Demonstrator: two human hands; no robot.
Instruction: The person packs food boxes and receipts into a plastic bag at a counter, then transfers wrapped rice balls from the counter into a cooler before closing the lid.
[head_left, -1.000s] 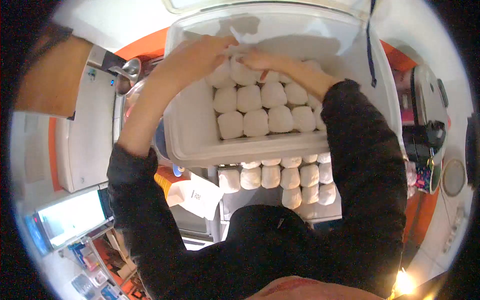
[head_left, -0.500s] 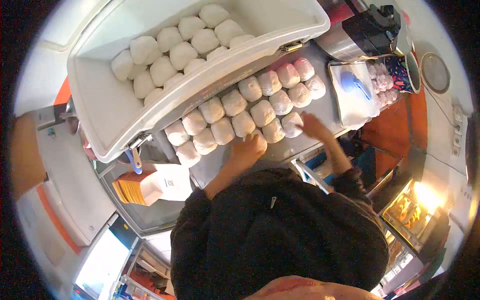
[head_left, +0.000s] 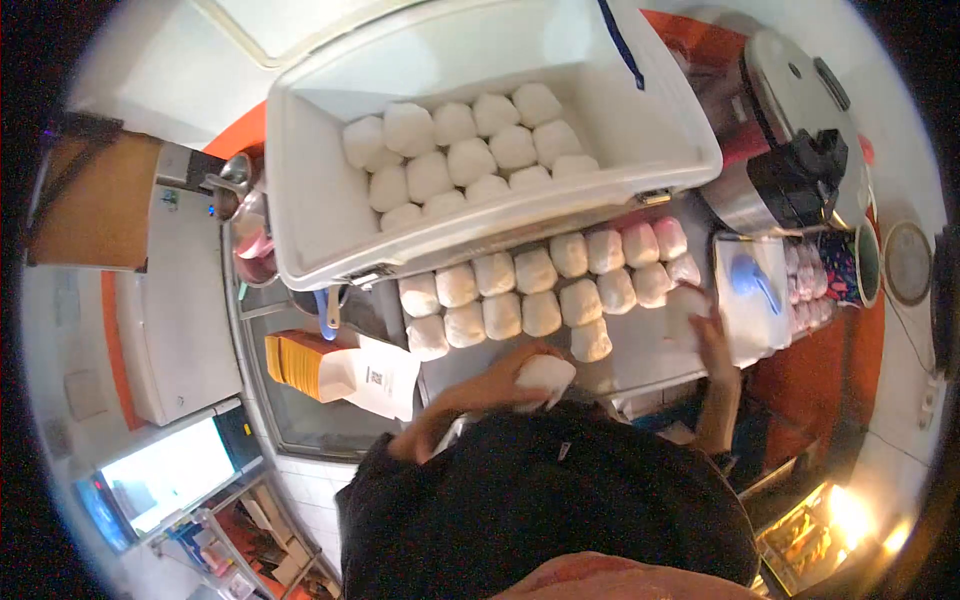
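Note:
My left hand (head_left: 500, 380) is closed around a white rounded ball (head_left: 546, 376) close to my body, in front of the rows. My right hand (head_left: 708, 335), smeared by motion, is at the right end of the rows with a blurred white ball (head_left: 684, 305) in its fingers. Two long rows of similar balls (head_left: 541, 313) lie side by side on the grey counter (head_left: 640, 345). One single ball (head_left: 590, 340) sits in front of them, between my hands. What the balls are made of I cannot make out.
Behind the rows stands a large white cooler box (head_left: 300, 215) with more balls inside. At right are a tray (head_left: 740, 320) with a blue paddle (head_left: 755, 282), pinkish wrapped pieces (head_left: 808, 285) and a steel-sided cooker (head_left: 740, 195). Folded paper packs (head_left: 310, 365) lie left.
Both hands have drawn balls out of the short front row: my left toward my body, my right toward the right. One ball stays there. The camera view has shifted.

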